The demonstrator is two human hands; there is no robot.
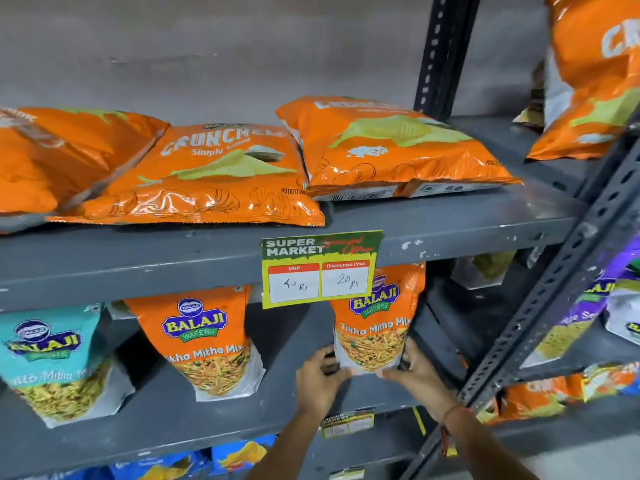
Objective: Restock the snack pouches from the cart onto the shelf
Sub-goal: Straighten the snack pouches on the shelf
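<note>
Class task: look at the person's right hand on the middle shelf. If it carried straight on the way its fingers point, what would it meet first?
The right hand points up and back, already touching the orange Balaji pouch; past it, probably the shelf's dark rear, though depth is unclear.

On the upper shelf lay three orange chip bags, with a fourth standing beyond the upright at its right end. On the middle shelf stood two orange Balaji pouches and one teal Balaji pouch. One price tag hung from the upper shelf's front edge. Two hands were in view.
</note>
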